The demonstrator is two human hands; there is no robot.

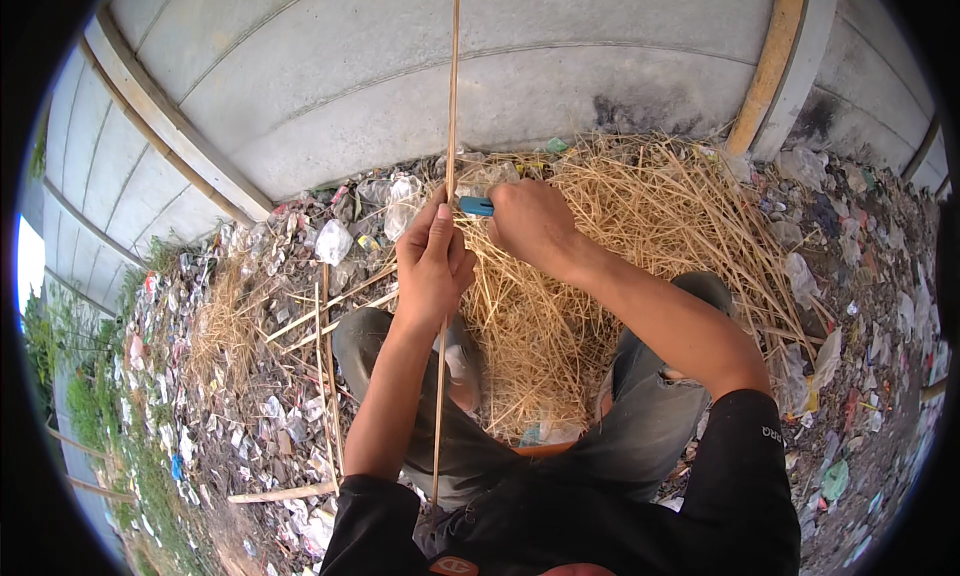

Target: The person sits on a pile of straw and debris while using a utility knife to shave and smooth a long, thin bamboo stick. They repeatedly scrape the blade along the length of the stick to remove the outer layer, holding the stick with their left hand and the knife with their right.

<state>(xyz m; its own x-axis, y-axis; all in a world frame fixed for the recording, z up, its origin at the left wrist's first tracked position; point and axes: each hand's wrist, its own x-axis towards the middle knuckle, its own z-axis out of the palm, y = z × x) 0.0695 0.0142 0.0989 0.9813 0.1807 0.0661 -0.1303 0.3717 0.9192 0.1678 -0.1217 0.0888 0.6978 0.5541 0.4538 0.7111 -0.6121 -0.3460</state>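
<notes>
Strip (453, 96), top cropped | left fingers (440, 232) pinching it | right fingers (512, 204) gripping part-hidden blue tool (476, 206)

Grey conc. wall (560, 91) w/ posts (803, 71); litter-strewn gnd (222, 528), daylt.

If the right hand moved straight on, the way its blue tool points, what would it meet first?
The blue tool in the right hand would probably first meet the thin strip held by the left hand; depth is unclear.
</notes>
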